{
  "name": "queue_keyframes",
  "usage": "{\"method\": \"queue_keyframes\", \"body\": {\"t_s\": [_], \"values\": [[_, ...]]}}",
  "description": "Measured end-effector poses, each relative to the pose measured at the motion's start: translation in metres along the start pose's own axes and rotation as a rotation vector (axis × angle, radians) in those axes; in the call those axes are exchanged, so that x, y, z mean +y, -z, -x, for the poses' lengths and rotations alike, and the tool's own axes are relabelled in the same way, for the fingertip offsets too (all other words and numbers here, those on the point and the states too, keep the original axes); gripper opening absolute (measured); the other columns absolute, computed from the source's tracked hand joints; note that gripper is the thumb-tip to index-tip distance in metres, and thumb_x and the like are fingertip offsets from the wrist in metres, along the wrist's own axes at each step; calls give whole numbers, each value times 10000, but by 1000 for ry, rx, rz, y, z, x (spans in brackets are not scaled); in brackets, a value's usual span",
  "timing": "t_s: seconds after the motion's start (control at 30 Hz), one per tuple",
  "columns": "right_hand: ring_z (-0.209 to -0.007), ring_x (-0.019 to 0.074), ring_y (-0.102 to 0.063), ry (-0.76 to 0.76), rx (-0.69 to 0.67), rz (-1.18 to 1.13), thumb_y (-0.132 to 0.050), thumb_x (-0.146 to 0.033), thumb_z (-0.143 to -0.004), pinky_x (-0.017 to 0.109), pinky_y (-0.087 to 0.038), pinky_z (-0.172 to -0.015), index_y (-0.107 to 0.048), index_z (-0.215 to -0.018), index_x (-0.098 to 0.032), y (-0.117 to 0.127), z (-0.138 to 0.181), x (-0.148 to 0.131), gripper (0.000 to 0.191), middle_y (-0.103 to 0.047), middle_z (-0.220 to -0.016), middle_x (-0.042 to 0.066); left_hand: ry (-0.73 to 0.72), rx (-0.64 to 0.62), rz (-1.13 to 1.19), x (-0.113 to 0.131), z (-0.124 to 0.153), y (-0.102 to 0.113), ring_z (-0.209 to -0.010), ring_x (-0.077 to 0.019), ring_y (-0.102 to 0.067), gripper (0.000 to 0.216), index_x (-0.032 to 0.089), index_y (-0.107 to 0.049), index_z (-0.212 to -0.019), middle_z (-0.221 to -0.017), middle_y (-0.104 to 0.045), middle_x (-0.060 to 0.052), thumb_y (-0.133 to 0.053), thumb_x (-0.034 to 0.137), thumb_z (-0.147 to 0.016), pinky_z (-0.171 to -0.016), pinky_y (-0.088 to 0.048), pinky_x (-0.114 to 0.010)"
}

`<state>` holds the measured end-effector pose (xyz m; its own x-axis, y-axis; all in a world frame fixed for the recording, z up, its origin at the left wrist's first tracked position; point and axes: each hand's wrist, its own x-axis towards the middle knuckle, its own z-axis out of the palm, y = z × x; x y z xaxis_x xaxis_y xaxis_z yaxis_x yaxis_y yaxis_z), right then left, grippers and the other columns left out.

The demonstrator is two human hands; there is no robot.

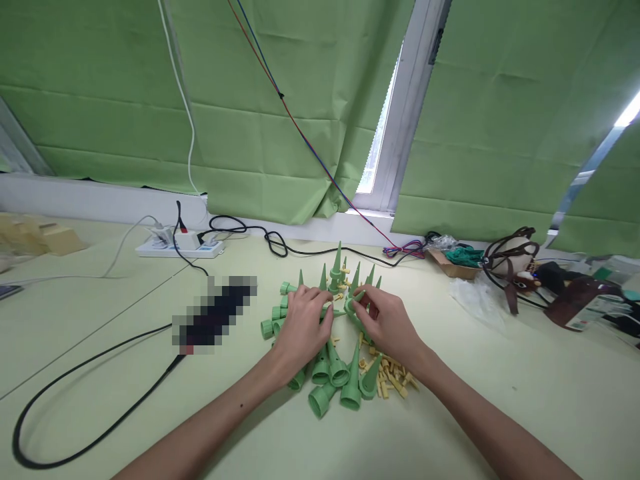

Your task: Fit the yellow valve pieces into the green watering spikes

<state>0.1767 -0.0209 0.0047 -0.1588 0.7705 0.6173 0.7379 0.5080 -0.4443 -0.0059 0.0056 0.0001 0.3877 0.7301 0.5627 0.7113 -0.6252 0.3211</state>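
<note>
1. The green cone (350, 305) is pinched between the thumb and fingers of my right hand (387, 320), over the middle of the table (550, 373), well in from its far edge.
2. My left hand (305, 320) curls low over the cones beside it; I can't tell whether it grips one.
3. Toward the far edge, several upright cones (337, 270) stand in a cluster. I'd judge the work partway, though I can't tell whether these are finished.
4. Nearer me, loose cones (351, 387) lie about, mostly tipped over, and yellow pieces (395, 380) sit heaped beside them, so plenty seems left.
5. A power strip (200, 251) lies by the far edge.
</note>
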Motion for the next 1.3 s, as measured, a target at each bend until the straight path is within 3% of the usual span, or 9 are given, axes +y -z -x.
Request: {"method": "queue_keyframes", "body": {"t_s": [0.23,0.43,0.57,0.67,0.97,1.1,1.3], "values": [[-577,139,-488,-3,-89,93,-502,-201,-916,245,-361,-573,-550,-804,-194,6,-14,-3,122,-585,-688,1,67,-170,-59,-13,-9,14,-981,-294,-555,202,159,-673,-981,-967,-694,-94,-490,182,-899,-864,-422,-418],[-587,138,-505,-26,-108,121,-538,-186,-877,243,-331,-578,-516,-754,-195,-3,-29,1,126,-614,-703,1,43,-426,-191,-18,-29,19,-1031,-293,-604,145,186,-676,-921,-937,-684,-105,-548,172,-854,-746,-449,-313],[-613,148,-533,-34,-114,140,-546,-165,-859,244,-321,-581,-508,-762,-196,-14,-38,3,108,-634,-713,3,32,-467,-240,-14,-40,14,-903,-297,-641,51,168,-641,-760,-806,-650,-104,-614,160,-802,-634,-426,-293],[-628,157,-550,-53,-129,159,-532,-166,-869,248,-327,-590,-503,-754,-196,-20,-43,5,122,-644,-713,11,6,-492,-271,-12,-43,9,-815,-290,-644,109,167,-591,-688,-743,-609,-90,-649,172,-780,-588,-409,-286],[-703,190,-603,-109,-195,186,-520,-178,-887,266,-360,-623,-533,-727,-187,-35,-48,15,161,-672,-751,51,-65,-523,-341,-20,-40,-4,-804,-290,-643,30,165,-614,-813,-830,-631,-115,-622,187,-794,-604,-442,-308],[-693,185,-599,-117,-208,184,-530,-169,-876,262,-365,-618,-536,-703,-186,-36,-52,19,173,-666,-720,45,-104,-518,-349,-20,-39,-4,-836,-287,-638,123,173,-606,-914,-852,-633,-107,-620,172,-792,-588,-440,-300],[-618,176,-554,-136,-201,192,-520,-167,-874,254,-326,-554,-524,-647,-191,-36,-56,18,228,-611,-622,29,-162,-533,-366,-20,-40,-5,-830,-285,-626,13,164,-604,-792,-805,-627,-108,-615,156,-789,-591,-452,-314]]}}
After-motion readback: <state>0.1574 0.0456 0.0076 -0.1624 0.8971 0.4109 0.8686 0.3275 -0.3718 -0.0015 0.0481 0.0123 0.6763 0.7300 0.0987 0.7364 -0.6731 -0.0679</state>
